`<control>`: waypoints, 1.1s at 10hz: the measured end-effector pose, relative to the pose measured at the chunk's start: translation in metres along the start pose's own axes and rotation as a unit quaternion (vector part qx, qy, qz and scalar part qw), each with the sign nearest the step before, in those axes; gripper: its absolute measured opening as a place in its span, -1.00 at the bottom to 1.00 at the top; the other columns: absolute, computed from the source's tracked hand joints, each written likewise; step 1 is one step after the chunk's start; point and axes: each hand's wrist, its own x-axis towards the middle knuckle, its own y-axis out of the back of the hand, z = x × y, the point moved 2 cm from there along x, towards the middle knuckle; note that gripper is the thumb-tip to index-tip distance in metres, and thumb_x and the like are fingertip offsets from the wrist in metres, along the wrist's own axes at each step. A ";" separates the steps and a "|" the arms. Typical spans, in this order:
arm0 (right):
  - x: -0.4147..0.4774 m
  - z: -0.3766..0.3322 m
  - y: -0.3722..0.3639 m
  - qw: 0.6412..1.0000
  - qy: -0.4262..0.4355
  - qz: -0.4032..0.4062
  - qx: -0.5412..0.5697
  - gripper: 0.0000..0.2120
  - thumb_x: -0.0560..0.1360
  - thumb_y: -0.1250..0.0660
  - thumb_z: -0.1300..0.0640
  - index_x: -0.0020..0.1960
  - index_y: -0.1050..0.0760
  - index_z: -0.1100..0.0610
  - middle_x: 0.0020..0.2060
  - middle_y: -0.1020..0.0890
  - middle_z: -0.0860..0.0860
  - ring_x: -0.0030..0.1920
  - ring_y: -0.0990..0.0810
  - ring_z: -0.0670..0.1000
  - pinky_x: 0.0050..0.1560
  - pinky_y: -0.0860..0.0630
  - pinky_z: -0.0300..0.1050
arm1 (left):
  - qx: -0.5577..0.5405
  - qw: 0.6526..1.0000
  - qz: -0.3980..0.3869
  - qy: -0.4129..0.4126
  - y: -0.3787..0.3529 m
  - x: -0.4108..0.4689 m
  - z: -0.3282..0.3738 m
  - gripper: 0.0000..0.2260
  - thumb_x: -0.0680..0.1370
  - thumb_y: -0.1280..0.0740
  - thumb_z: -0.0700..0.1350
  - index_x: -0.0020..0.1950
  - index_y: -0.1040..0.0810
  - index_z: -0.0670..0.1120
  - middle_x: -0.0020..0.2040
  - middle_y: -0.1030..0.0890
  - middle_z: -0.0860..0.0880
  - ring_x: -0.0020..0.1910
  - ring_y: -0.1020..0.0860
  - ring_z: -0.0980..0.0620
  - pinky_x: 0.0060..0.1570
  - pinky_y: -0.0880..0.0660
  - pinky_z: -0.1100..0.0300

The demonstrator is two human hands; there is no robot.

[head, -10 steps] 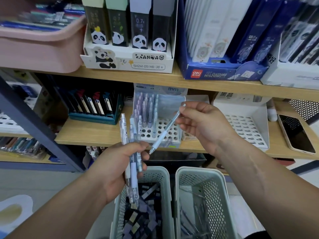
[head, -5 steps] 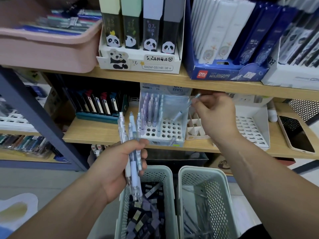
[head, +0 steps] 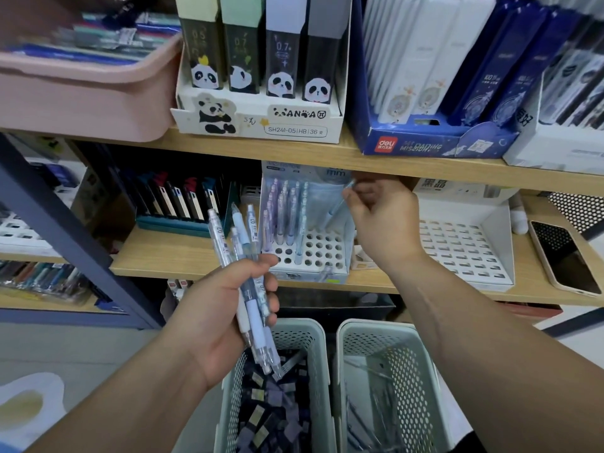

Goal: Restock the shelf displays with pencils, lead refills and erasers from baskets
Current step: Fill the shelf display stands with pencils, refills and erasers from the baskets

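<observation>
A bundle of clear mechanical pencils [head: 251,308] with pale blue and white grips stands tips-down in the left hand [head: 222,308]. The right hand [head: 385,220] pinches a single clear blue pencil [head: 333,212], tilted over the white perforated display stand [head: 322,251] on the lower shelf. Lilac and blue pencils [head: 281,210] stand upright in the stand's back-left holes. Below sit two pale green mesh baskets: the left basket [head: 294,323] holds small dark packets [head: 274,410], and the right basket [head: 376,325] holds loose thin pencils [head: 369,403].

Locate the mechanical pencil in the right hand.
Head view, centre: the right hand pinches the mechanical pencil, tilted, above the holed display stand on the lower shelf, right of the pencils standing in it.
</observation>
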 end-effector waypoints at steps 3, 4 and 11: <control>0.001 0.006 -0.004 0.999 0.029 -0.002 -0.031 -0.87 0.54 -0.45 0.13 0.04 -0.61 0.16 -0.21 -0.62 -0.11 -0.19 -0.63 -0.08 -0.08 -0.58 -0.13 | 0.004 1.000 -0.016 0.007 -0.004 -0.001 0.000 -0.64 0.38 -0.38 -0.16 0.16 -0.62 -0.18 -0.28 -0.51 -0.08 -0.42 -0.45 0.00 -0.33 -0.42 0.09; -0.001 0.009 -0.008 0.998 0.047 -0.027 -0.042 -0.82 0.51 -0.48 0.13 0.10 -0.62 0.07 -0.19 -0.64 -0.15 -0.20 -0.61 -0.16 -0.05 -0.61 -0.11 | 0.007 1.000 -0.020 0.006 -0.004 -0.002 0.000 -0.66 0.37 -0.38 -0.16 0.13 -0.63 -0.17 -0.28 -0.51 -0.09 -0.42 -0.45 0.00 -0.33 -0.42 0.09; -0.020 -0.024 -0.002 0.995 0.013 -0.098 0.020 -0.87 0.55 -0.42 -0.01 0.02 -0.62 0.03 -0.27 -0.63 -0.06 -0.28 -0.56 -0.09 -0.23 -0.50 -0.11 | 0.051 0.997 -0.062 0.006 -0.008 -0.008 -0.002 -0.76 0.38 -0.43 -0.20 0.03 -0.71 -0.15 -0.28 -0.52 -0.10 -0.41 -0.44 -0.01 -0.30 -0.40 0.10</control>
